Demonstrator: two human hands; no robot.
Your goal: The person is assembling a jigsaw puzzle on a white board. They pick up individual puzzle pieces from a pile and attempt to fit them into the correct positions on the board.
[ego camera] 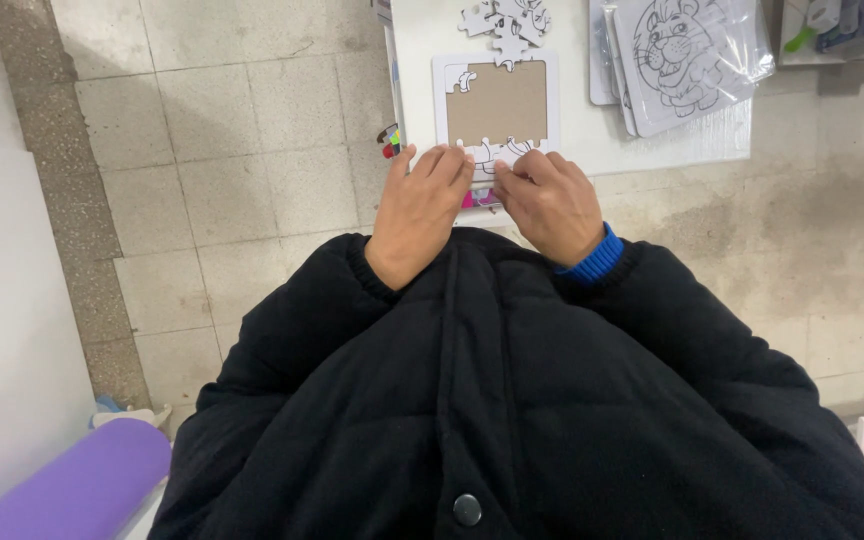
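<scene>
Two hands press flat on the bottom row of a puzzle tray (495,100). The left hand (420,205) and right hand (550,200) are spread, not gripping, fingers pushing pieces (492,155) down so they sit snug. That tray lies at the near edge of the table (572,130), its middle bare. Loose pieces (507,20) wait behind. A bagged lion puzzle (687,50) lies right.

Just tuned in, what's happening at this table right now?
A person in a black jacket has both hands at the near edge of a white puzzle frame. The left hand and right hand press on pieces in the bottom row. Most of the frame is unfilled; loose pieces lie beyond it.
</scene>
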